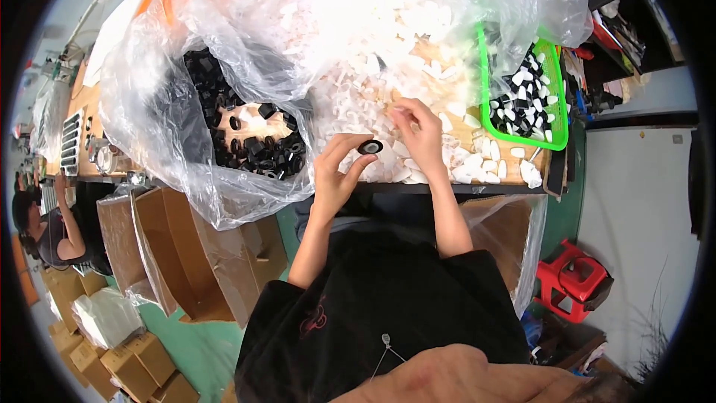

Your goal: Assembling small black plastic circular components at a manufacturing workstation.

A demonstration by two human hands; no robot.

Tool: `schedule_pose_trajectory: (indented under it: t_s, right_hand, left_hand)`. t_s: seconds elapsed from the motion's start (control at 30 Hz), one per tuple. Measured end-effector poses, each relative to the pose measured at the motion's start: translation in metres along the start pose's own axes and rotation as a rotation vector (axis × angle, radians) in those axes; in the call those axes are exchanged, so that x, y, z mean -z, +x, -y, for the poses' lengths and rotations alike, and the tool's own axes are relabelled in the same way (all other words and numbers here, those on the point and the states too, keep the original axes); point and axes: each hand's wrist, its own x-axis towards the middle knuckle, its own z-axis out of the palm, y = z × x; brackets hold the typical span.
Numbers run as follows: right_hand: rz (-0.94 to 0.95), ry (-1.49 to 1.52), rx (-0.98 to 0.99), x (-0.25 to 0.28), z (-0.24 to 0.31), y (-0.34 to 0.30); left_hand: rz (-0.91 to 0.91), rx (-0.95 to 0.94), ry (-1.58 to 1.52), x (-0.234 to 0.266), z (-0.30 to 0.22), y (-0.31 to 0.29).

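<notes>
My left hand (335,175) pinches a round black part (371,147) with a pale centre between thumb and fingers, just above the table's near edge. To its right, my right hand (423,138) reaches over the heap of small white plastic pieces (347,101). Its thumb and fingertips are pressed together; whatever sits between them is too small to make out. Left of my hands, black plastic parts (261,153), some ring-shaped and some blocky, lie inside an opened clear plastic bag (160,116).
A green basket (561,116) at the right holds black and white pieces. Below the table stand open cardboard boxes (186,254). A red stool (570,280) is on the floor at the right. Another person (56,227) works at a bench far left.
</notes>
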Motion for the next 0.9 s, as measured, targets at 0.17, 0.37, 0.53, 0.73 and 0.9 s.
schedule_pose_trajectory:
  t_s: [0.17,0.37,0.53,0.73,0.9]
  right_hand:
    - [-0.049,0.714,0.05,0.022,0.04,-0.032]
    - [-0.089,0.532,0.284,0.024,0.047,-0.036]
    - [-0.038,0.191,0.461,0.035,0.06,-0.029]
    - [-0.011,0.18,0.419,0.034,0.061,-0.031]
    - [-0.067,0.059,0.464,0.033,0.065,-0.031]
  left_hand:
    - [-0.015,0.008,-0.005,-0.004,0.001,-0.001]
    - [-0.02,-0.09,0.006,-0.007,-0.01,0.004]
    - [-0.026,-0.123,0.015,-0.005,-0.013,0.005]
    - [-0.014,-0.176,0.02,-0.004,-0.011,0.003]
    - [-0.012,-0.19,0.016,-0.006,-0.013,0.003]
